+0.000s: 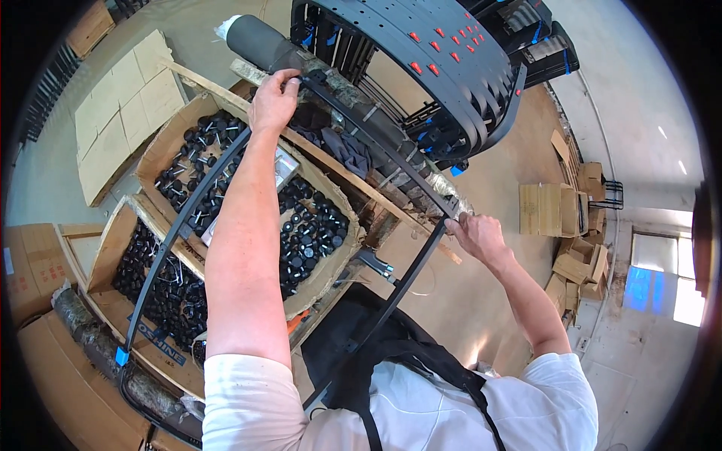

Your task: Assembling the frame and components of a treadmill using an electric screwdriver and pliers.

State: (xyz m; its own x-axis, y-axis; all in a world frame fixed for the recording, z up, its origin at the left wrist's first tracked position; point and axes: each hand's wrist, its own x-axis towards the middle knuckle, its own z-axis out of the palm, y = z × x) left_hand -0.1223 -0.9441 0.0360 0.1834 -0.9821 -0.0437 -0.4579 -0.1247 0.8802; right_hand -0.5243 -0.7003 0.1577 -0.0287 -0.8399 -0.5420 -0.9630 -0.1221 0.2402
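Note:
A black metal frame (pixel 376 137) made of bars spans the space in front of me, with its far bar lying along a padded, wrapped beam (pixel 259 41). My left hand (pixel 272 104) is closed on the frame's far left corner, near a small black fitting. At the far right corner my right hand (pixel 480 237) grips the frame with its fingers bent; part of the hold is hidden. One side bar slants down toward my apron, while a curved one bends down at left to a blue piece (pixel 122 355). Below my left forearm are black-headed screw feet (pixel 304 240).
Cardboard boxes (pixel 338 197) hold loose screw feet. A power screwdriver (pixel 374 263) is beside the right-hand box. Beyond the beam stands a stack of black curved frames (pixel 421 45) with red clips. More cartons (pixel 553 210) line the right wall; flattened cardboard (pixel 128 113) lies at far left.

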